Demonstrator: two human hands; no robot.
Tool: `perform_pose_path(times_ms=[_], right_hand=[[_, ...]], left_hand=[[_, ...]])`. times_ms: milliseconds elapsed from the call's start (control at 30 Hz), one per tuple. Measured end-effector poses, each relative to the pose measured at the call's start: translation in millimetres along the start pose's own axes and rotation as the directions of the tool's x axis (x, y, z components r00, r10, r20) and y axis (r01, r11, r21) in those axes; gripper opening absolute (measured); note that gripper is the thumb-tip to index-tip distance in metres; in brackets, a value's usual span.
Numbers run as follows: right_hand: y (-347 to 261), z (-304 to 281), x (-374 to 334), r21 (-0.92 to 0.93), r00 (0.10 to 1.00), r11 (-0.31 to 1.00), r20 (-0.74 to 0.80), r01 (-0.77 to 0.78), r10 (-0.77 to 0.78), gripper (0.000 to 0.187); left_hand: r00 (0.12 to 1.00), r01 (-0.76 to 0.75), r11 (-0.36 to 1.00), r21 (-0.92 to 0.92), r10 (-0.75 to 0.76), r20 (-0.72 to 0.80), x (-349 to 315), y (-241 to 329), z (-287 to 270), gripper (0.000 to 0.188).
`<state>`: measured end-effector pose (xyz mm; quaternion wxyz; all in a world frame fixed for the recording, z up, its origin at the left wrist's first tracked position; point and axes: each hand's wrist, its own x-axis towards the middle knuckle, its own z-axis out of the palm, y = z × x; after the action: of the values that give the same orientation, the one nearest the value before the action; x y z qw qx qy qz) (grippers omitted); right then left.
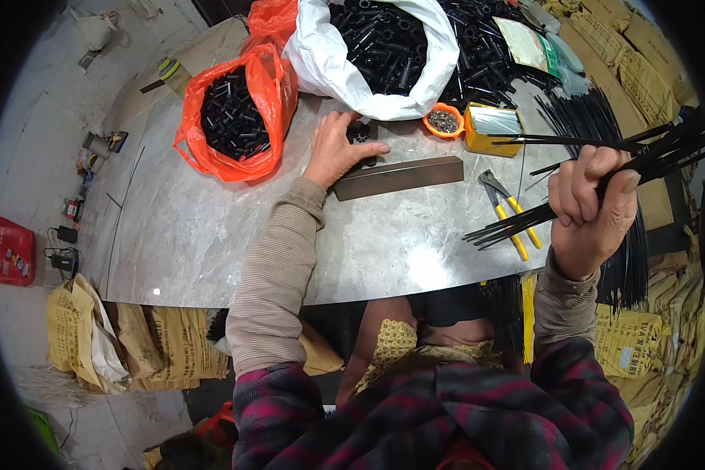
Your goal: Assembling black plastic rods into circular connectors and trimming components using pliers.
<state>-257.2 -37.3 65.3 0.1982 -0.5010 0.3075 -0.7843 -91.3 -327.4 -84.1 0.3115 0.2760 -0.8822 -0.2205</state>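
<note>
My right hand [591,207] is closed around a bundle of thin black rods [517,225], raised over the right side of the table. The rods stick out of both sides of the fist. At the table's middle, my left hand [338,150] rests with its thumb stretched out and its fingers apart. Small black ribbed parts [359,135] lie between that thumb and the fingers, partly hidden. Just in front of these parts sits a long brown bar-shaped block [399,178]. Yellow-handled cutting pliers [511,215] lie between the block and my right hand.
Behind the left hand stand an orange bag [282,98] and a white sack [321,66], both full of black tubular parts. An orange dish [443,121] of small metal pieces adjoins a yellow box [493,141] of pale thin sticks. More black rods [627,258] hang over the table's right edge.
</note>
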Motion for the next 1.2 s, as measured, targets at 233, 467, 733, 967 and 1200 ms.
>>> perform_pose_path(times_ms=[233, 467, 733, 967, 1200], right_hand=[[-0.5, -1.2, -1.5, 0.003, 1.000, 1.000, 0.002, 0.009, -0.009, 0.039], [-2.2, 2.7, -1.7, -0.021, 1.000, 1.000, -0.027, 0.011, -0.011, 0.038], [-1.9, -2.7, -2.5, -0.010, 1.000, 1.000, -0.028, -0.002, 0.002, 0.038], [-2.0, 3.0, -3.2, -0.015, 0.999, 1.000, -0.037, 0.012, -0.013, 0.038], [-2.2, 0.3, -1.7, -0.005, 1.000, 1.000, -0.015, 0.018, -0.018, 0.037]], left_hand=[[1.000, -0.011, 0.998, 0.057, 0.012, -0.008, 4.9, -9.3, 6.8, 0.075], [0.999, 0.013, 0.998, -0.059, -0.015, -0.035, 10.9, -25.8, 3.7, 0.074], [0.996, 0.011, 0.980, -0.198, 0.008, 0.091, 1.0, -17.3, -13.7, 0.084], [0.994, 0.014, 0.998, -0.060, -0.007, 0.108, 5.2, -12.2, -13.9, 0.085], [0.999, 0.029, 0.985, -0.168, -0.031, -0.011, -0.4, -21.6, -15.3, 0.076]])
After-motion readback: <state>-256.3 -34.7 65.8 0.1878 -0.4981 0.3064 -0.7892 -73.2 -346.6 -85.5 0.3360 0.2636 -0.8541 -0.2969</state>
